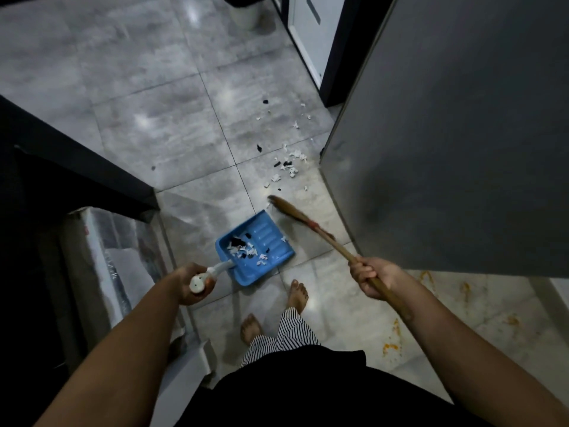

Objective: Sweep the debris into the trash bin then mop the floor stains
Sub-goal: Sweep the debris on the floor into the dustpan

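Head view. Left hand (191,283): fingers clenched round the white handle of the blue dustpan (257,246), grip at the handle's far end. Right hand (371,277): fingers clenched round the wooden shaft of the broom (311,224), approx. mid-shaft; bristle head blurred, just beyond the pan's lip. Debris (289,163): white paper-like scraps & small black bits lie on the tile floor (154,97) ahead of the right fingers, near the base of the grey cabinet (462,118); part of the load sits already inside the pan, ahead of the left fingers. Orange stains (392,342) lie behind & outboard of the right fingers, not yet mopped. Trash bin (243,10) stands well beyond both hands, at the top edge, partly cut off. Handling, judged: scraps look v. light & loose, likely to scatter under a hard stroke, so short low strokes suit. Pan looks stiff, light plastic; keep it level, lip flat to floor. Broom shaft rigid; a lower hold would give finer control.
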